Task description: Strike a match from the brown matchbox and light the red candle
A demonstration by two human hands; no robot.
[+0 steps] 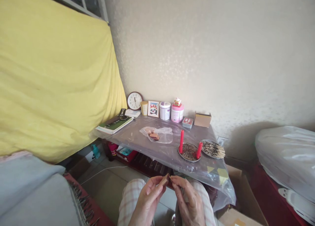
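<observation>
My left hand (150, 197) holds a small brown matchbox (164, 180) between thumb and fingers, low over my lap. Close beside it, my right hand (189, 195) pinches a thin match whose tip is at the box's edge; the fingers hide most of it. On the table (147, 150), more matchboxes (154, 136) lie on a clear plastic bag (166, 136). A tall red candle (181, 142) and a shorter red candle (199, 151) stand on a round metal plate (189, 159) strewn with dark bits. Many matchsticks (218, 151) lie on a second plate (204, 142).
Along the wall stand a clock (135, 101), a panda picture (153, 109), a white tin (164, 111), a pink-lidded tin (177, 113) and a small carton (202, 119). A green book (115, 124) lies at left. An opened cardboard box (248, 196) sits right of the table.
</observation>
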